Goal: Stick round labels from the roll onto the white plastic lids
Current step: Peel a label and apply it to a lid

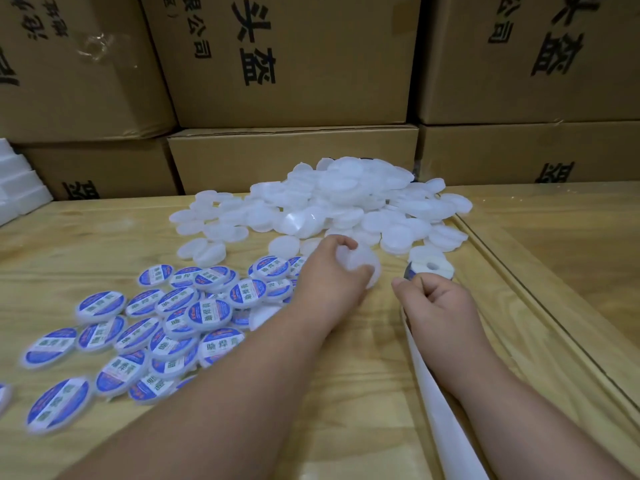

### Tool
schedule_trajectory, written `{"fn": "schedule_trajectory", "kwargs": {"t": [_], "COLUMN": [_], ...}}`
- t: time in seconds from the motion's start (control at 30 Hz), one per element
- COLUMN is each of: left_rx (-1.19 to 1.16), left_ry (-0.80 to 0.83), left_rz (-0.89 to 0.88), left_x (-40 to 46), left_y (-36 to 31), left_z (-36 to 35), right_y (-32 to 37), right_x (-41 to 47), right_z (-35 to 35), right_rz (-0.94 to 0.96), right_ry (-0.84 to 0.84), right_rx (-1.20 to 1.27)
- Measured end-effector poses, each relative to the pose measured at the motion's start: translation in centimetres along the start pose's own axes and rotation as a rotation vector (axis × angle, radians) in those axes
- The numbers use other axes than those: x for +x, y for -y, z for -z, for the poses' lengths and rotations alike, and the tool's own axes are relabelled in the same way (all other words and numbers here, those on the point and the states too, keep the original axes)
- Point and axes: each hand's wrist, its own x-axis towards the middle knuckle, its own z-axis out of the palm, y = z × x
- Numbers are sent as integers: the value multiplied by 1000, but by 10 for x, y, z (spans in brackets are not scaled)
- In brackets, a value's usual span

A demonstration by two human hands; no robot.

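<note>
My left hand [330, 278] grips a plain white lid [363, 263] between thumb and fingers, just above the wooden table [311, 393]. My right hand [438, 306] is curled beside the label roll [431, 268] and pinches the strip at the roll; the label itself is hidden by my fingers. A white backing strip [436, 410] trails from under that hand toward me. A heap of plain white lids [346, 202] lies behind both hands. Several lids with blue round labels [156, 327] are spread at the left.
Stacked cardboard boxes [294, 81] wall off the back of the table. White foam blocks [17, 181] sit at the far left edge. A raised wooden rail [526, 289] runs along the right side of the work surface.
</note>
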Motion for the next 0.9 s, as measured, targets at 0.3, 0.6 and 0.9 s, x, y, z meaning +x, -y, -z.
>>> {"fn": "schedule_trajectory", "kwargs": {"t": [0.3, 0.6, 0.9], "left_rx": [-226, -635, -811], "left_ry": [-102, 33, 126], "left_rz": [92, 124, 140], "left_x": [-45, -61, -48], "left_y": [11, 18, 19], "left_z": [5, 22, 25], "right_y": [1, 1, 7], "right_x": [-1, -10, -20], "right_z": [0, -1, 9], "right_rz": [13, 80, -66], "right_ry": [-18, -115, -37], "right_rx": [61, -60, -403]}}
